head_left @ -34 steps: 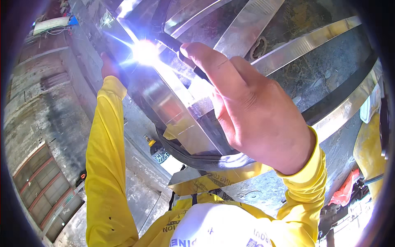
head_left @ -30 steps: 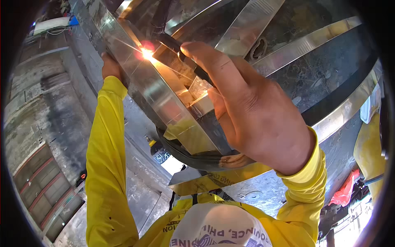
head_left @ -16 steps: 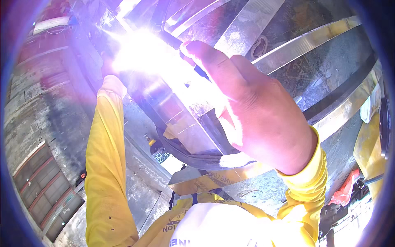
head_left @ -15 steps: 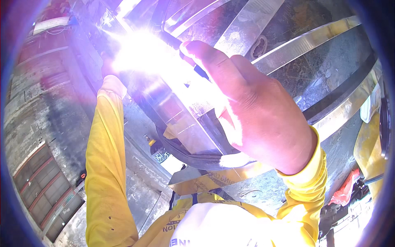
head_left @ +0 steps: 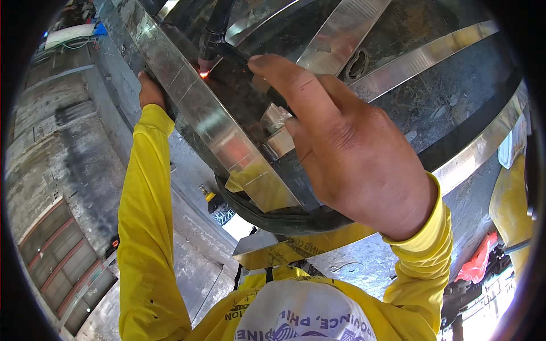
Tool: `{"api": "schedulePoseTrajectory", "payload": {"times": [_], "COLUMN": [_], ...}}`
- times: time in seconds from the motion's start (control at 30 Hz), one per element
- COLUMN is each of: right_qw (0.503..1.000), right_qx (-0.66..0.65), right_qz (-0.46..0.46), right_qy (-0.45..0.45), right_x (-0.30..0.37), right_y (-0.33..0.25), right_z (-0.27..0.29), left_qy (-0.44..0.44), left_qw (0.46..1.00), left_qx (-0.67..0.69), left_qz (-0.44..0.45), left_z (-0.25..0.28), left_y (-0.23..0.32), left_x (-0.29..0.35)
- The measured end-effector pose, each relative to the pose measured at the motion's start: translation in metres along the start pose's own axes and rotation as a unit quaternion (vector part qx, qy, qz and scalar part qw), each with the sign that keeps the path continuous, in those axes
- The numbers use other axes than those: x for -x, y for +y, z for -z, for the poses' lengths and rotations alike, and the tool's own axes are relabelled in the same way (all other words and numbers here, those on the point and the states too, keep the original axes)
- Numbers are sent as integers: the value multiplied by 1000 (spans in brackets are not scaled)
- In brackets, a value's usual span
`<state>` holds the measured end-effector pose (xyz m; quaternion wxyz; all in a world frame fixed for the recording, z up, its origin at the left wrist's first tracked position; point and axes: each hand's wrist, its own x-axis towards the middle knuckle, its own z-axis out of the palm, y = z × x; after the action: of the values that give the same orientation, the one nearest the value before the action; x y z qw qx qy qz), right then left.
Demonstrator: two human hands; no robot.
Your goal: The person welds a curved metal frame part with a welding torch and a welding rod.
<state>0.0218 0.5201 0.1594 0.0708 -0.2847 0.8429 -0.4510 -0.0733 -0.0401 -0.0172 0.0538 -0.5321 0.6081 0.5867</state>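
Note:
A black TIG welding torch (head_left: pixel 213 41) is held in my right hand (head_left: pixel 361 145), its handle running under my closed fingers. Its pinkish cup points down at a small red-glowing spot (head_left: pixel 203 74) beside a shiny flat metal bar (head_left: pixel 219 133). A black hose (head_left: pixel 267 220) curves below that bar. My left hand (head_left: pixel 151 92) is against the bar's outer left side, thumb pointing up. Its other fingers are hidden, so what it holds, if anything, does not show. Short bright metal pieces (head_left: pixel 277 117) lie between the bar and my right hand.
Curved shiny metal strips (head_left: pixel 426 59) cross the dark metal surface on the right. A yellow-and-black object (head_left: pixel 211 199) sits left of the hose. A grate (head_left: pixel 65 261) is at the lower left, and a red plastic bag (head_left: pixel 478 261) at the lower right.
The blinding white welding arc has gone out, leaving a small red glow below the torch cup. Both hands stay in nearly the same place.

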Motion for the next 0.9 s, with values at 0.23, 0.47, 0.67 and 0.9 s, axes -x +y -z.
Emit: {"api": "schedulePoseTrajectory", "payload": {"times": [0.23,0.47,0.67,0.9], "right_qw": [999,1000,1000,999], "right_qx": [-19,-18,22,-43], "right_qz": [15,3,8,3], "right_qy": [41,24,-18,23], "right_x": [3,1,-1,1], "right_y": [6,3,2,5], "right_z": [-10,-5,1,-5], "left_qy": [-31,-62,-87,-117], "left_qw": [999,996,992,986], "left_qx": [22,46,66,89], "left_qz": [18,41,57,75], "left_z": [5,11,29,24], "left_y": [7,4,10,25], "left_x": [-17,-32,-43,-65]}}
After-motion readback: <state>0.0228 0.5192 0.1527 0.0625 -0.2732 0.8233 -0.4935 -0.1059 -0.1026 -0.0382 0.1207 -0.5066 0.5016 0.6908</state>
